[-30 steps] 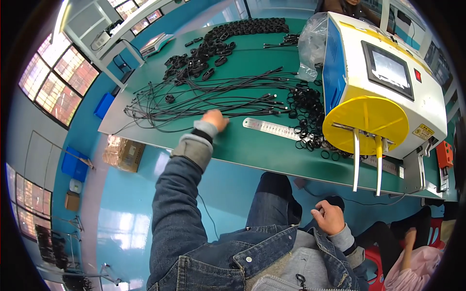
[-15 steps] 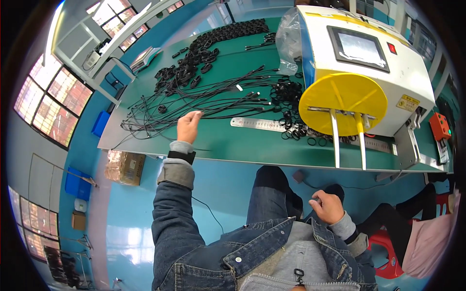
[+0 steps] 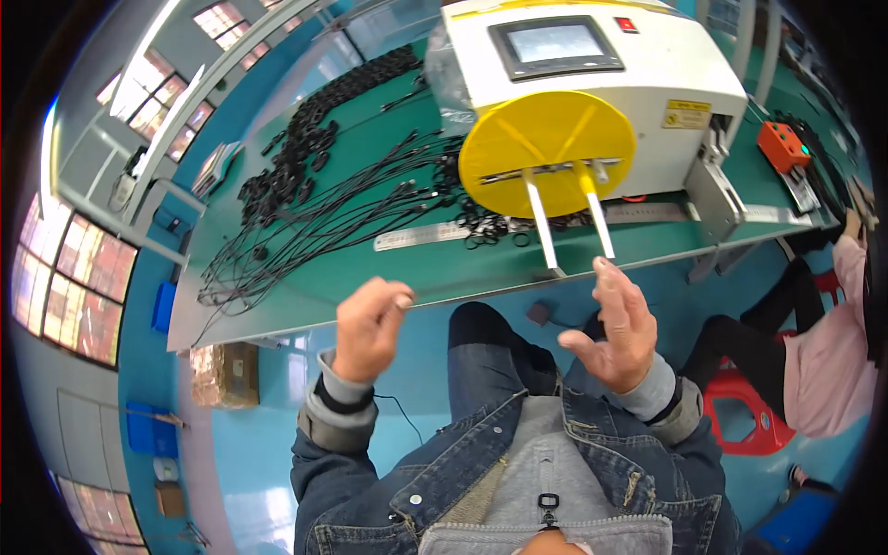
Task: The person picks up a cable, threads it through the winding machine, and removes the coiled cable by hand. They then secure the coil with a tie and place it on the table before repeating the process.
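Note:
My left hand is off the front edge of the green table, its fingers curled and thumb pressed to them; what they hold, if anything, I cannot make out. My right hand is raised with fingers stretched and thumb apart, holding nothing. It is just below the two white-tipped prongs of a yellow disc on a white machine. Long black cables lie spread across the table beyond my left hand. Small black rings or coils are heaped under the disc.
A steel ruler lies near the table's front. Coiled black cables are piled farther back. An orange control box stands right of the machine. A person in pink sits at the right, by a red stool. A wrapped carton is below the table's left end.
My left hand has drawn back from the cables toward me. My right hand has risen from my lap to the disc's prongs and opened. The whole view has swung right.

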A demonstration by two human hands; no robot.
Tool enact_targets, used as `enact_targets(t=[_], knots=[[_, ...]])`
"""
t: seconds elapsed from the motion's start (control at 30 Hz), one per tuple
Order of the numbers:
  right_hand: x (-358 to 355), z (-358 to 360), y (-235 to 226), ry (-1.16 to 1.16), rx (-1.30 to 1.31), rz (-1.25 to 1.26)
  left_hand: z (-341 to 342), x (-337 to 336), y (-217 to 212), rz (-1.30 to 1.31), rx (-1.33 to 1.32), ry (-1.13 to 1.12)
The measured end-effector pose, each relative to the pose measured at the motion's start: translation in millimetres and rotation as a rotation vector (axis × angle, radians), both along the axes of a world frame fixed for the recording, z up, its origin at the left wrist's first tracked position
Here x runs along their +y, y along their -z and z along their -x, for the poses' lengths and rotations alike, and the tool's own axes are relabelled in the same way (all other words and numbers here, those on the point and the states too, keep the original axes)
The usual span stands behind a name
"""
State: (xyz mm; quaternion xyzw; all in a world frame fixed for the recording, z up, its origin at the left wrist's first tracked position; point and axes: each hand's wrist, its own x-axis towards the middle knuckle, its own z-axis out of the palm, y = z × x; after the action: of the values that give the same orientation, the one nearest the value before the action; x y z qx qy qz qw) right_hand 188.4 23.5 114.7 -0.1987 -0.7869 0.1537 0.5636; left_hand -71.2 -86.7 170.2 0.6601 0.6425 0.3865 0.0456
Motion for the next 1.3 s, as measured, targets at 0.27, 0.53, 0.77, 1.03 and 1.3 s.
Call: enact_targets(t=[0.27, 0.53, 0.77, 1.03, 1.3], knots=[[46.0, -35.8, -9.9, 0.223, -0.162, -0.263, -79.4, 60.0, -3.6, 0.000, -0.059, 0.242], [120.9, -8.2, 23.3, 0.354, -0.022, -0.158, -92.6, 149.8, 20.7, -0.139, -0.278, 0.125], [148.1, 2.0, 31.8, 0.458, -0.093, -0.095, -96.4, 175.8, 22.9, -0.137, -0.326, 0.108], [128.4, -18.8, 53.0, 0.446, -0.001, 0.074, -93.0, 169.1, 36.5, -0.222, -0.308, 0.192], [85.6, -33.6, 71.4, 0.367, 0.013, 0.192, -84.7, 138.9, 36.3, -0.387, -0.099, 0.070]])
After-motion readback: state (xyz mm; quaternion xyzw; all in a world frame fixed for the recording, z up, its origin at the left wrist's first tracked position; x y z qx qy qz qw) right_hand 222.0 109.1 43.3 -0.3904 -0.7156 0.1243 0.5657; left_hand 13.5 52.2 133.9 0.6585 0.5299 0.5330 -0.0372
